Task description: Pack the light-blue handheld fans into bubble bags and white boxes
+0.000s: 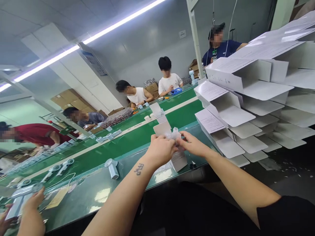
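Observation:
My left hand (160, 149) and my right hand (192, 144) meet over the near edge of the green conveyor belt (128, 139). Both are closed in a pinch on a small crinkled clear plastic bag (173, 133). Just behind and under the hands stands an open white carton (164, 127), with its lower flap (179, 160) showing below my hands. A small white handheld fan (112, 167) lies on the table to the left of my left forearm.
A tall stack of flat white cartons (248, 108) fills the right side. More fans (57, 168) lie along the belt. Several people sit across the belt, and another person's hand (34, 200) holds a fan at the lower left.

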Tool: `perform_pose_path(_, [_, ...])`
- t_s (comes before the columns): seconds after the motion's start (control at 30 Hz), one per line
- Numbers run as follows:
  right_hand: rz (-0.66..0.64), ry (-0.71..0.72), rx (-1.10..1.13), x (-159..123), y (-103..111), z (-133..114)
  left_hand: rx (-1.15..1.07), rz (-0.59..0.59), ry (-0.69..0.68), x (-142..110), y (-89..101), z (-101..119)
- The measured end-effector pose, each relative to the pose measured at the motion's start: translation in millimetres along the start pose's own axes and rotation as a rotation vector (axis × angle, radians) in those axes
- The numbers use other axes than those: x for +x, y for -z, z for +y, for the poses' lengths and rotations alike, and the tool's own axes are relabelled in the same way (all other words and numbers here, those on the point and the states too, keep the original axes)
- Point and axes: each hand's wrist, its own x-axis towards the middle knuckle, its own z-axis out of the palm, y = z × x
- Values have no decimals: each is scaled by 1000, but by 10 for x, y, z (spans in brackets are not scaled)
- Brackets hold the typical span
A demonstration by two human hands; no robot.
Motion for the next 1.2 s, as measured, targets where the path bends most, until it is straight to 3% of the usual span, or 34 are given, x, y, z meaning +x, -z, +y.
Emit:
perform_pose_path(0.1, [-194, 84, 41, -13, -86, 203, 64, 40, -130, -81, -84, 13])
perform_pose_path(0.17, [-255, 77, 4, 17, -158, 272, 106, 63, -203, -148, -131, 27])
perform_pose_path(0.3, [-203, 69, -108, 78, -246, 150, 123, 201, -222, -369, -187, 11])
perform_pose_path(0.37, [-168, 99, -145, 128, -246, -38, 14, 365, -175, -555, -217, -127])
perform_pose_path(0.43, [-180, 152, -137, 264, -262, -274, -178, 667, 30, -796, -313, -414])
perform_pose_path(0.5, [-214, 211, -109, 542, -357, -507, -358, 1000, 468, -1071, -535, -832])
perform_pose_path(0.53, [-229, 232, -101, 740, -452, -603, -425, 1099, 732, -1210, -702, -1067])
perform_pose_path(0.57, [-238, 241, -92, 971, -580, -678, -483, 1103, 988, -1344, -902, -1300])
perform_pose_path(0.6, [-241, 234, -83, 1228, -738, -727, -566, 1004, 1180, -1466, -1126, -1516])
perform_pose_path(0.7, [-238, 94, -20, 2048, -1318, -716, -699, 579, 1484, -1739, -1811, -1946])
perform_pose_path(0.8, [-241, -57, -9, 2740, -1882, -546, -742, 350, 1494, -1852, -2273, -2015])
perform_pose_path(0.97, [-245, -111, -89, 3378, -2549, -258, -645, 207, 1369, -1848, -2498, -1888])
perform_pose_path(1.1, [-264, -114, -131, 3554, -2875, -139, -599, 255, 1418, -1877, -2597, -1934])
perform_pose_path(1.2, [-271, -111, -157, 3555, -2936, -125, -707, 343, 1456, -1946, -2667, -1989])
